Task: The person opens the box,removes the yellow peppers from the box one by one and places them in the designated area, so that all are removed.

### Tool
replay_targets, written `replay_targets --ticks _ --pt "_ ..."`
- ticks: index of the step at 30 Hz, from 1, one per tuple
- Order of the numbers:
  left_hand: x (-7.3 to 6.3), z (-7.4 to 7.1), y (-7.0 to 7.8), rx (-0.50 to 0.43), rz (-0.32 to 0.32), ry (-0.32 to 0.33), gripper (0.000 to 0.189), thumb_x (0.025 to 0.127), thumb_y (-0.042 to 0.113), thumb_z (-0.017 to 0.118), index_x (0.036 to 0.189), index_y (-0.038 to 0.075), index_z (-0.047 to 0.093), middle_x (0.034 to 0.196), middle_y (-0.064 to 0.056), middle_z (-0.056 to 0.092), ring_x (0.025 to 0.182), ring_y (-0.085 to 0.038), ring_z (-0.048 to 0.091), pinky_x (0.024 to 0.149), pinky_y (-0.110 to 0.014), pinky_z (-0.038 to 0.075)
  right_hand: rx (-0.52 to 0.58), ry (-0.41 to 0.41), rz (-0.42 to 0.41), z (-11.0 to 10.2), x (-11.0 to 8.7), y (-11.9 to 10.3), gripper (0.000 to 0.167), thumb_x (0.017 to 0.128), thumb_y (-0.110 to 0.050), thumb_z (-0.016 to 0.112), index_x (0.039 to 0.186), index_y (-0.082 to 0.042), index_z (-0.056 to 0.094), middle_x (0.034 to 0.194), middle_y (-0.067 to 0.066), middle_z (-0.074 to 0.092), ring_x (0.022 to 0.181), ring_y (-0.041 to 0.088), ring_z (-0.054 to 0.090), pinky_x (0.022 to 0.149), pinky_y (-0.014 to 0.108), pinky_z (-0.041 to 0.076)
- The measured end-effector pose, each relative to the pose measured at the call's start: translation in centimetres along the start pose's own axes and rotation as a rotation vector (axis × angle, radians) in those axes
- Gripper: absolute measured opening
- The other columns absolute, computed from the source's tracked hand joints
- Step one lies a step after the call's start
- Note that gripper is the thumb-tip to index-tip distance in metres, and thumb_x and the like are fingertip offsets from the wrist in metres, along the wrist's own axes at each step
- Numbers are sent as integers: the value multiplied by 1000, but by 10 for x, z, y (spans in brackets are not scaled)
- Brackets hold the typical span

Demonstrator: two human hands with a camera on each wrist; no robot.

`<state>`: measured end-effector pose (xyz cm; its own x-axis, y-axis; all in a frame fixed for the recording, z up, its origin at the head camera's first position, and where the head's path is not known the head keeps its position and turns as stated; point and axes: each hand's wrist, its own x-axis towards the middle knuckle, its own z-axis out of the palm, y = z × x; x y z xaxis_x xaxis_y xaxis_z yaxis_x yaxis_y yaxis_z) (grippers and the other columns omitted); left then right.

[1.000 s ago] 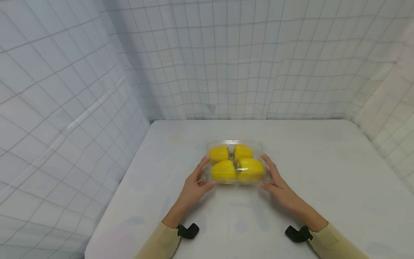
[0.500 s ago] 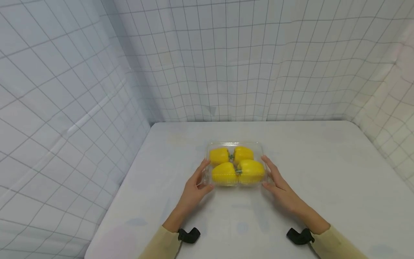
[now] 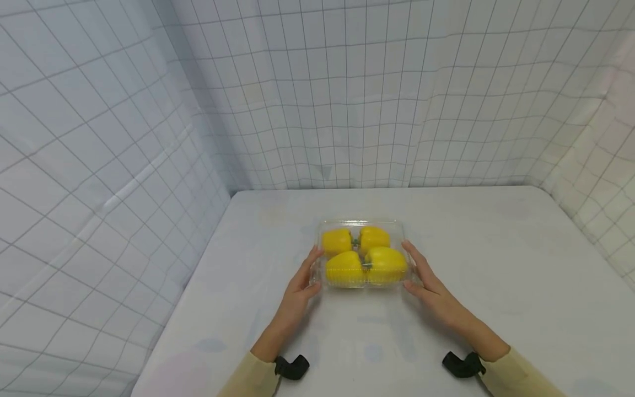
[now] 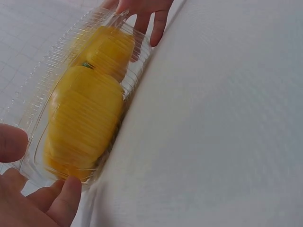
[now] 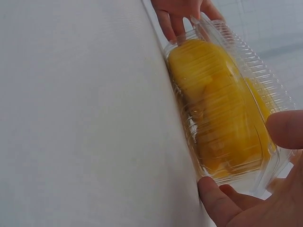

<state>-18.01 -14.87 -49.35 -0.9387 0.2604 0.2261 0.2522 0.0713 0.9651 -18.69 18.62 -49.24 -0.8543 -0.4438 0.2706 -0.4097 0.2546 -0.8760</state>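
A clear plastic clamshell box [image 3: 361,223] with yellow bell peppers [image 3: 385,264] inside lies on the white table, its lid closed. My left hand [image 3: 292,302] holds its left end; in the left wrist view the thumb [image 4: 13,143] is at the rim and the fingertips [image 4: 72,184] are low against the end wall. At the opposite end, my right hand [image 3: 441,303] grips the box in the same way, with its thumb [image 5: 286,128] over the rim and fingers [image 5: 215,198] at the bottom corner. Green stems show between the peppers in the head view.
The white table [image 3: 496,264] stretches out around the box. Grid-patterned white cloth [image 3: 367,110] hangs behind it and along both sides. A black wrist mount [image 3: 292,367] sits at the left cuff, and another black mount [image 3: 463,365] at the right one.
My left thumb has drawn slightly left along the box's near corner. Box, table and hands sit a little lower in the head view as the camera tilts; the right hand keeps its place.
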Motion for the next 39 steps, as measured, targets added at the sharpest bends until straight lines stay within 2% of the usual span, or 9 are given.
replay_targets --ticks 2,5,7,9,17,21,25,30,39 --pt "-1 -1 0 26 -13 -6 69 98 -9 50 158 20 34 168 4 14 153 -17 8 121 -54 10 -19 -3 6 0 0 0 75 105 -10 52 163 -22 7 169 2 2 154 19 -1 116 16 13" --pt "-2 -1 2 73 -42 0 75 95 -10 50 159 25 31 167 6 15 153 -22 11 120 -57 12 -61 3 13 -2 -1 1 75 104 -13 54 163 -22 8 169 2 4 154 26 5 120 42 23" --pt "-1 0 4 105 -62 14 79 94 -10 50 160 28 29 167 8 17 152 -26 16 119 -57 14 -84 13 16 -3 -1 2 75 104 -14 55 163 -22 10 169 0 5 153 31 8 112 60 31" --pt "-1 2 7 123 -80 31 79 95 -8 51 160 30 28 166 10 18 151 -29 20 119 -57 16 -97 14 12 -5 -2 4 75 104 -14 56 163 -22 10 169 -1 6 152 36 11 104 68 36" --pt "-6 4 15 161 -88 51 76 96 -11 50 162 17 23 167 -5 16 149 -40 22 116 -62 22 -113 8 12 -5 -4 4 77 102 -15 60 163 -24 14 168 -1 9 145 48 23 96 65 46" --pt "-5 2 9 190 -66 73 77 96 -9 52 161 23 26 166 0 21 144 -42 32 109 -63 34 -127 6 24 -9 -3 2 78 101 -18 63 163 -26 16 167 -5 11 139 52 34 93 55 52" --pt "0 2 3 218 -30 64 78 97 -5 54 160 33 27 164 9 24 141 -38 39 104 -58 43 -149 28 45 -17 -3 -1 82 98 -18 68 162 -28 17 167 -6 13 139 46 38 93 50 53" --pt "1 5 3 243 -32 74 77 97 3 55 160 36 26 163 16 25 142 -31 40 104 -54 45 -185 39 79 -22 -2 -6 85 97 -21 70 162 -33 16 167 -5 15 141 39 35 97 56 49" --pt "0 -1 13 290 -53 86 76 95 5 58 160 33 28 161 14 28 142 -26 40 104 -52 45 -207 8 75 -25 7 -11 90 94 -21 74 162 -29 16 166 -2 16 143 38 33 99 62 46"
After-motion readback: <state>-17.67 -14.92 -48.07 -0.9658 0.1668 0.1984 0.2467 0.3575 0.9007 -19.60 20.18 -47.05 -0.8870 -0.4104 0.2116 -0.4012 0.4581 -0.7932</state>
